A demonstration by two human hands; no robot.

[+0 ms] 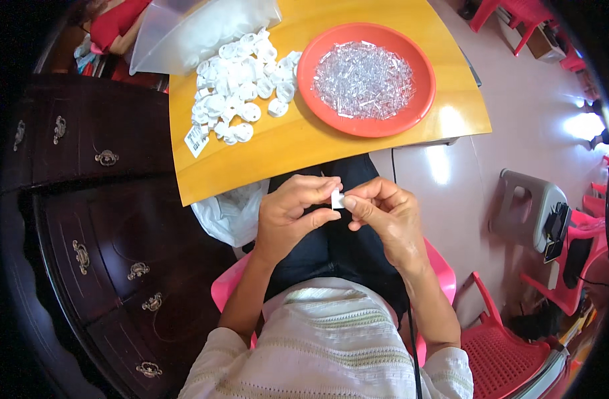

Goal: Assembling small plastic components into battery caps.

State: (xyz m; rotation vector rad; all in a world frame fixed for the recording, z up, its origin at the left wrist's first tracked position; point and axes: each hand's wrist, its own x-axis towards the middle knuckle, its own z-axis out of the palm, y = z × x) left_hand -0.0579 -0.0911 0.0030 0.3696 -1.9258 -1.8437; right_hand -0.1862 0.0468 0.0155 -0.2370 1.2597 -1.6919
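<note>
Mid-frame, above the lap: left hand point(292, 211) and right hand point(386, 214) both pinching one small white plastic piece point(337, 198). Upper frame, on the yellow table point(318, 143): heaped white pieces point(241, 86) and a red plate point(366, 78) full of clear bits. By the look of it, barely dented, most left.

1. The left hand point(292, 214) and the right hand point(384, 214) are pinching a small white piece point(337, 198) together above the lap.
2. A pile of white caps point(241, 90) is lying on the yellow table point(284, 143), beside a red plate point(421, 106) of clear bits point(363, 80).
</note>
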